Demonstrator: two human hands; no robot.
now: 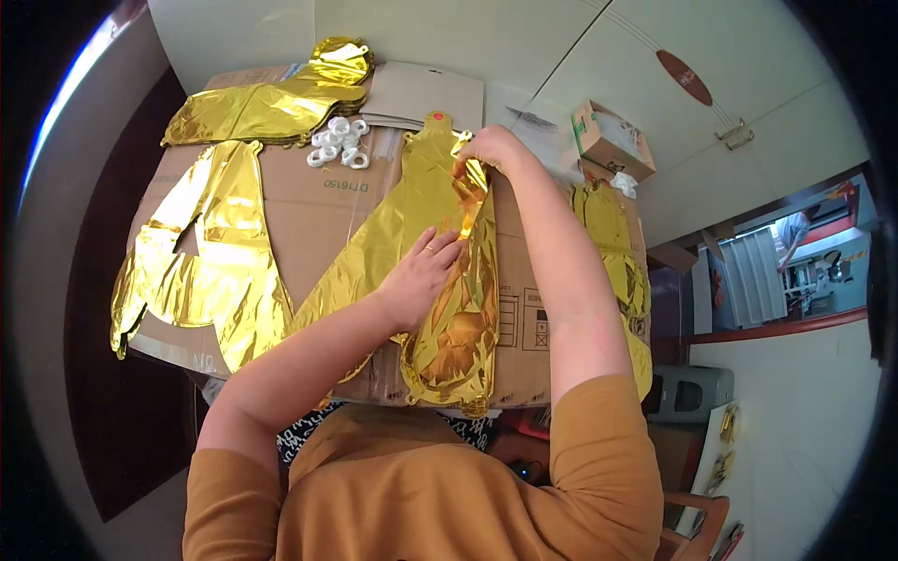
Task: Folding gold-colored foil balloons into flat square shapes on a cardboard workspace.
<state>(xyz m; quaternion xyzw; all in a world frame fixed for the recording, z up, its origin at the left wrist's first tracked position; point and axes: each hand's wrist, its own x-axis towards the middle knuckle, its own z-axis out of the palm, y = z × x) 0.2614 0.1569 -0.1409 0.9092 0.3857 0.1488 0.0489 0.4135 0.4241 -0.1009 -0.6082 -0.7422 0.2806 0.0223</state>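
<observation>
A flat gold foil balloon (374,243) lies in front of me on the cardboard, its near right part folded over and crinkled. My left hand (423,279) rests flat on it, fingers stretched out and a ring on one of them. At the far end of the folded part, my right hand (493,151) is closed on the balloon's edge, with its fingertips partly hidden. To the left is another flat gold foil balloon (245,215) with a small triangular gap. White rings (339,142), several in a loose heap, sit between this one and the far edge.
Stacked gold foil balloons (253,110) lie at the far left, beside grey-brown cardboard sheets (426,92). More gold foil (606,224) covers the right edge, below an open carton (613,140). A cabinet (580,56) stands behind. Through a doorway at right, a person (793,232) is visible.
</observation>
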